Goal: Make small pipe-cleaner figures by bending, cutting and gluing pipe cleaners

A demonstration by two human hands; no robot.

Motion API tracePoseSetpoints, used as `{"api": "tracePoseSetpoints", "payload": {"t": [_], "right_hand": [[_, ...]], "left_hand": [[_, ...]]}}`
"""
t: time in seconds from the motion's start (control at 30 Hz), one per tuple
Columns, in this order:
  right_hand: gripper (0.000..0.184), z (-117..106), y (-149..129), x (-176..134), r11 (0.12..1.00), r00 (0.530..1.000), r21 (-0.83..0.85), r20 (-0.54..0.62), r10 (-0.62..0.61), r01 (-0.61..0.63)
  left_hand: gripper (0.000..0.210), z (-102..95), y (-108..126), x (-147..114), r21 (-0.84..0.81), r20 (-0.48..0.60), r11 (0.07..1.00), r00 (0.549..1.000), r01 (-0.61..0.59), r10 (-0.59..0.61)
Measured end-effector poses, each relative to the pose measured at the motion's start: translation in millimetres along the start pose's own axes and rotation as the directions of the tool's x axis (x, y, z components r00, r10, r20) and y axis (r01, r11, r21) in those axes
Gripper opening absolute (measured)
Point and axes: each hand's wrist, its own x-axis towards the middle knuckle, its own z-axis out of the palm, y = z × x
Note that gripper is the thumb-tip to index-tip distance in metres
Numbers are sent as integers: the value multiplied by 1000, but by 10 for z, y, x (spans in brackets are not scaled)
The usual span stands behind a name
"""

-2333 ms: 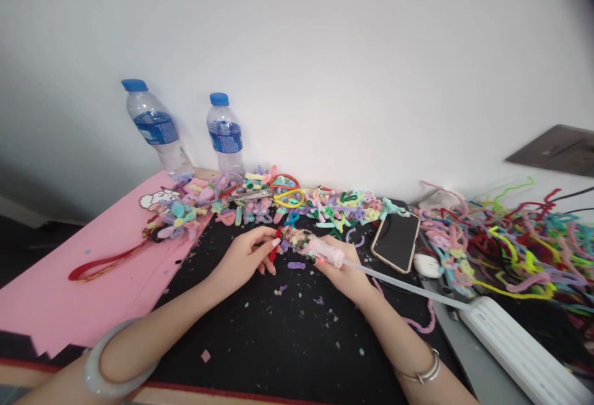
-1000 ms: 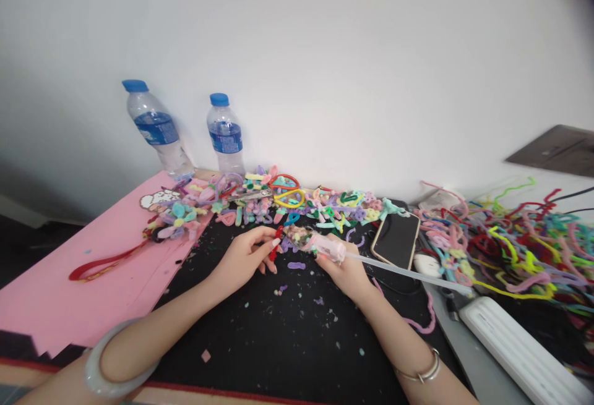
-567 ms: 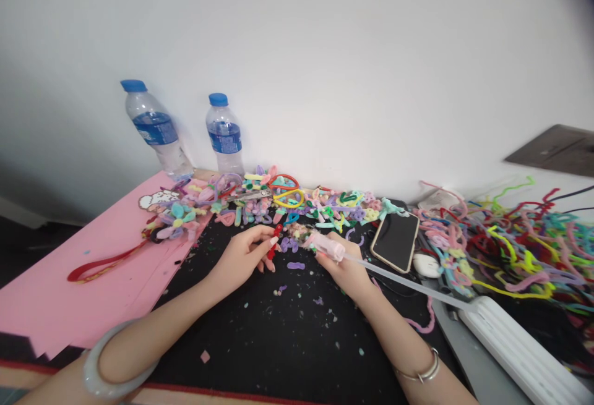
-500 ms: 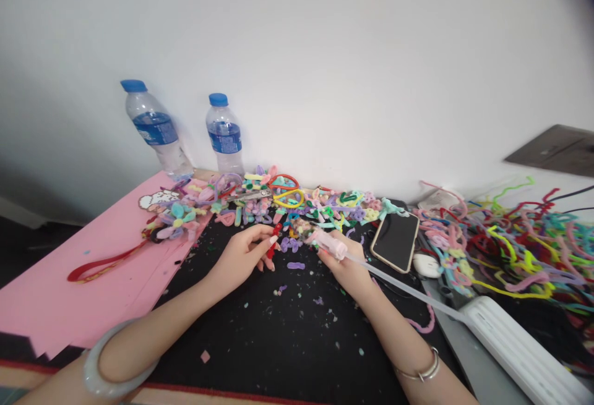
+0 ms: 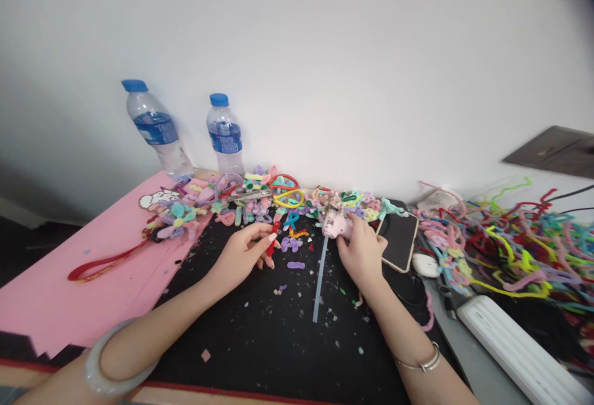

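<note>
By the left hand (image 5: 245, 250), a red piece (image 5: 273, 241) is pinched between thumb and fingers, over the black mat (image 5: 260, 349). It is judged to be very light and soft, easily crushed and bent rather than slippery; a light fingertip grip at one edge would suit it best. To its right, a purple bow (image 5: 291, 244) and a purple strip (image 5: 296, 265) are left loose on the mat, and the same softness may be expected of them.

Farther right, a translucent glue stick (image 5: 320, 281) is seated in the rear of a pink glue gun (image 5: 335, 225). The stick looks smooth and slightly flexible; the gun should feel hard and moderately light. Its front is crusted with bits and may be hot, so it is best taken by the handle, where it is gripped by the right hand (image 5: 364, 250), well apart from the left. Just beyond, a phone (image 5: 398, 241) is partly covered by that hand.
</note>
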Motion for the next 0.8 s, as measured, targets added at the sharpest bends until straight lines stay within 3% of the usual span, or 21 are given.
{"api": "tracePoseSetpoints", "payload": {"t": [0.13,0.23,0.33,0.43,0.5,0.67,0.8], "right_hand": [[49,4,4,-2,998,999,-56,0,33,-33],[48,-61,-50,-13,999,996,47,-92,-16,20],[29,-137,-161,-67,934,967,252,-97,-235,252],[12,-159,-292,-166,818,882,385,20,-470,428],[11,-140,-358,-231,818,862,376,86,-499,436],[8,-83,-390,-288,819,864,423,142,-483,388],[6,-68,-367,-271,767,920,590,98,-380,253]], "left_hand": [[30,-3,-6,3,-3,-7,1000,1000,-7,7],[30,-4,-4,8,1,-11,1000,1000,0,0],[31,-4,3,9,7,-14,1000,1000,7,-7],[31,-1,8,8,14,-19,1000,1000,10,-10],[31,2,7,8,19,-25,1000,1000,12,-11],[31,5,-12,14,14,-16,1000,1000,9,-9],[29,11,-24,18,13,16,1000,1000,21,-22]]}}
